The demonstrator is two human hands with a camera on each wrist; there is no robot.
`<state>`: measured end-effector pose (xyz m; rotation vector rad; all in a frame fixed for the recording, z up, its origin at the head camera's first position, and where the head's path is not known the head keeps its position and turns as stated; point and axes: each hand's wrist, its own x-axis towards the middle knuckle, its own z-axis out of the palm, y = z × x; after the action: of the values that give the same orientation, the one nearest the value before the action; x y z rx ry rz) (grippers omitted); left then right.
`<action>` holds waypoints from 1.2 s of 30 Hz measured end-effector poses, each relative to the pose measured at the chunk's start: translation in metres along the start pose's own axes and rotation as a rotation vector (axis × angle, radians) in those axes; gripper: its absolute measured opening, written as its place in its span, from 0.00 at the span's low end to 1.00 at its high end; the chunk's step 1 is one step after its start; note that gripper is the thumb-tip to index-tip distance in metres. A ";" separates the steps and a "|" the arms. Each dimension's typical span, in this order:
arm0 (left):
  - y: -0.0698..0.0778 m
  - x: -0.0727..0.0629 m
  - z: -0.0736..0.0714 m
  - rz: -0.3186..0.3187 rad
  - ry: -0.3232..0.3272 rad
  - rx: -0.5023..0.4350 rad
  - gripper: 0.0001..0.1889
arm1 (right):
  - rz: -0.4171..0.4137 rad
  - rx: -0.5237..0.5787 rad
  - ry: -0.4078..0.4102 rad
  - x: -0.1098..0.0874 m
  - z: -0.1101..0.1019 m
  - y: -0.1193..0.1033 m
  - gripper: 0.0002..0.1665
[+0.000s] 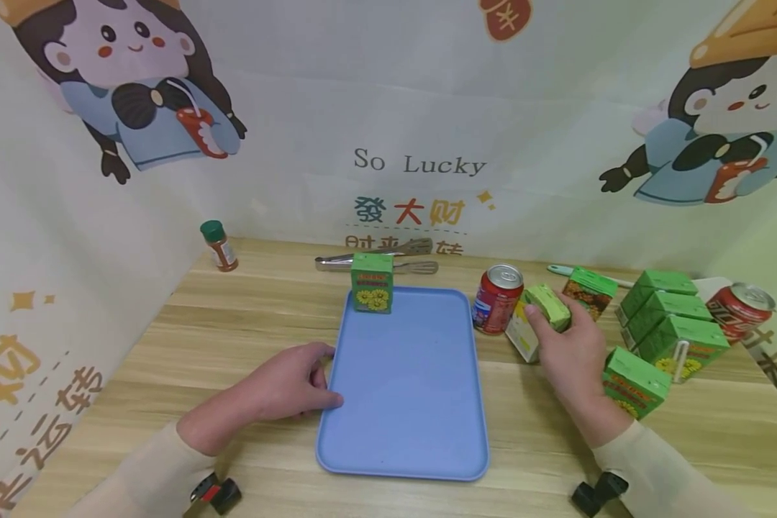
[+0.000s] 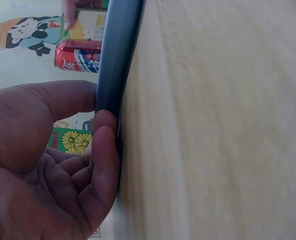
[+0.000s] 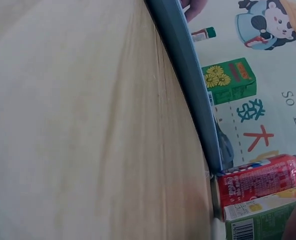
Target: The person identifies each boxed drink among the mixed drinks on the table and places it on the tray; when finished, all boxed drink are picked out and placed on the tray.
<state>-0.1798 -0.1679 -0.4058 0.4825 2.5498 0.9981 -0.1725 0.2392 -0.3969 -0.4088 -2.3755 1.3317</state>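
My left hand [image 1: 285, 385] pinches the left edge of a blue tray [image 1: 408, 403], thumb on its rim. In the left wrist view, the fingertips sit at the tray's edge [image 2: 119, 55], close to the wood. My right hand [image 1: 573, 352] grips the top of a drink carton [image 1: 523, 337] with a light green top and a yellow-and-white side. This carton stands right beside a red soda can [image 1: 496, 306], to the right of the tray. A green drink carton with yellow flowers [image 1: 372, 284] stands upright at the tray's far left corner.
Several green cartons [image 1: 676, 324] cluster at the right, with another carton [image 1: 636, 381] near my right wrist and a second red can [image 1: 741, 311] beyond. Metal tongs [image 1: 337, 262] lie behind the tray. A green-capped spice jar [image 1: 220, 246] stands far left.
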 end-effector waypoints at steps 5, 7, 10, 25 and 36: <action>-0.001 -0.001 0.000 -0.003 0.000 -0.009 0.46 | -0.039 -0.021 0.010 -0.006 -0.001 -0.009 0.38; -0.001 -0.001 0.000 0.001 0.000 -0.008 0.46 | -0.058 -0.034 0.011 -0.009 -0.002 -0.013 0.38; -0.001 -0.001 0.000 0.005 -0.001 -0.006 0.45 | -0.084 -0.033 0.003 -0.015 -0.003 -0.018 0.36; 0.000 -0.001 0.000 0.017 0.004 0.001 0.45 | -0.130 0.085 -0.166 -0.032 0.015 -0.034 0.30; 0.000 -0.001 0.000 0.013 0.006 0.001 0.45 | -0.125 0.133 -0.377 -0.025 0.039 -0.037 0.32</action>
<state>-0.1788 -0.1686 -0.4054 0.4975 2.5556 1.0044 -0.1706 0.1801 -0.3886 0.0350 -2.5341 1.6120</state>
